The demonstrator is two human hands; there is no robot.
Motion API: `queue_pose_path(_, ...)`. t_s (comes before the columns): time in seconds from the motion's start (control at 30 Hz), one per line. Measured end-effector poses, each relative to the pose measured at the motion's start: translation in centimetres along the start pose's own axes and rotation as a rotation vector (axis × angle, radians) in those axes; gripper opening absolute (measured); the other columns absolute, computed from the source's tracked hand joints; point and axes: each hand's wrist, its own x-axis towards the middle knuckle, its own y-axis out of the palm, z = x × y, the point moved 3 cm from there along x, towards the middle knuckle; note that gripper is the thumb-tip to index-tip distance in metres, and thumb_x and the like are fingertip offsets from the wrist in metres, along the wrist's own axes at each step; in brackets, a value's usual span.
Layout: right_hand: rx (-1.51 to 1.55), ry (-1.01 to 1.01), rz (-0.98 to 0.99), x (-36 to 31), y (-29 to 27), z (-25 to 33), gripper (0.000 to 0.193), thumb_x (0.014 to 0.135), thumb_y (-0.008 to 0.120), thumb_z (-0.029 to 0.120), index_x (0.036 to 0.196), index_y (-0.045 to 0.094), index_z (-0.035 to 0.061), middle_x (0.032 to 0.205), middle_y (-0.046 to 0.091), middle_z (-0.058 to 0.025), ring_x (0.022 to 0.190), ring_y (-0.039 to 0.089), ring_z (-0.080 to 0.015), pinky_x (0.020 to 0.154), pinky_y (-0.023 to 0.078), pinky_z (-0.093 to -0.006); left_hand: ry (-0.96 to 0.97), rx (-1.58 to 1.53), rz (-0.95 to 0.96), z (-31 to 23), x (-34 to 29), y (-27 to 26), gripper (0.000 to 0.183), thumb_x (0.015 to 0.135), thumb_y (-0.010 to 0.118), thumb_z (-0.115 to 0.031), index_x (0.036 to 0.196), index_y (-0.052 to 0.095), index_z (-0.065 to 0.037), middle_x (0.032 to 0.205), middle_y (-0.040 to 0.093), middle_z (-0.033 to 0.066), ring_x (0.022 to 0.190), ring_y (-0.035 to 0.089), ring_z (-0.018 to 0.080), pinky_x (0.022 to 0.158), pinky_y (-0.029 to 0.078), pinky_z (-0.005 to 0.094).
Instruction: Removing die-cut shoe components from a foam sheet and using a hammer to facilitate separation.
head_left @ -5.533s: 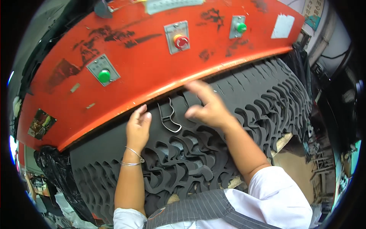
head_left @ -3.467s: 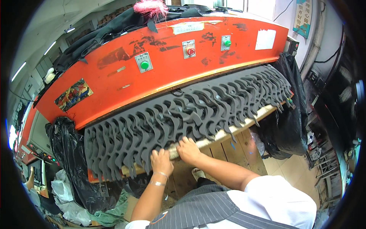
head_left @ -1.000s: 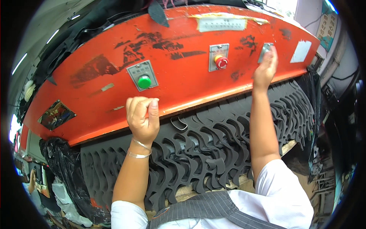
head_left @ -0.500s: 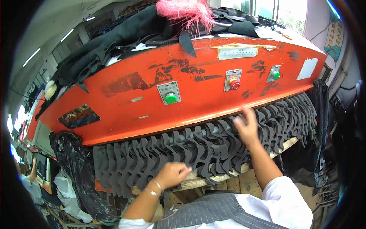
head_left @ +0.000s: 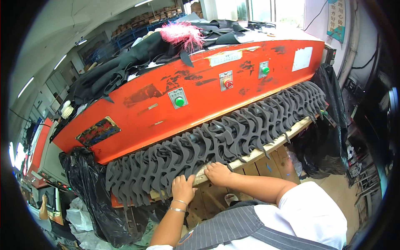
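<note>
A long pale board [head_left: 271,147] lies along the front of a red machine [head_left: 141,110]. On it rests a layer of dark grey cut sheet material [head_left: 175,154], its wavy strips hanging over the front edge. My left hand [head_left: 183,189], with bracelets on the wrist, has its fingers curled over the front edge of the board and the dark strips there. Just to its right, my right hand [head_left: 217,174] also grips the board's edge, knuckles up. Under the hands, the fingertips are partly hidden.
The machine's front carries a green button [head_left: 179,101], a red button [head_left: 228,84] and another green button [head_left: 265,70]. Dark scraps [head_left: 125,62] and pink fibres [head_left: 183,35] lie on top. Black plastic bags [head_left: 89,191] hang at the left end.
My right hand has come down from above the dark strips to the board's front edge. My left hand has closed over that edge. The view has shifted, showing more floor.
</note>
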Motion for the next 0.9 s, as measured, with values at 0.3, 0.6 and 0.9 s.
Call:
queue_pose_path(0.3,-0.032,0.240,-0.123,-0.1,2.1,1.8,0.016,0.084,0.050,0.019,0.093,0.059,0.0090,0.095,0.059,-0.0084,0.094,0.058,-0.0241,0.081,0.044,-0.0358,-0.097,0.089,-0.071,0.5,-0.2,2.5,0.052,0.062,0.084,-0.026,0.108,0.061,-0.017,0.100,0.058,0.0128,0.101,0.054,0.0314,0.091,0.040,0.0417)
queue_pose_path(0.6,0.010,0.277,0.020,-0.1,0.5,2.3,0.026,0.082,0.060,0.020,0.106,0.059,0.0079,0.106,0.059,-0.0097,0.105,0.056,-0.0256,0.090,0.044,-0.0370,-0.219,0.146,0.019,-0.2,-0.3,3.0,0.048,0.067,0.082,-0.027,0.102,0.055,-0.011,0.108,0.057,0.0156,0.109,0.051,0.0331,0.095,0.038,0.0433)
queue_pose_path(0.9,0.029,0.158,-0.089,0.6,0.5,0.1,0.020,0.082,0.053,0.017,0.094,0.066,0.0065,0.096,0.064,-0.0097,0.095,0.060,-0.0253,0.084,0.048,-0.0370,-0.127,0.099,0.089,0.3,1.5,0.8,0.050,0.066,0.083,-0.024,0.105,0.055,-0.009,0.107,0.055,0.0200,0.106,0.052,0.0371,0.091,0.041,0.0448)
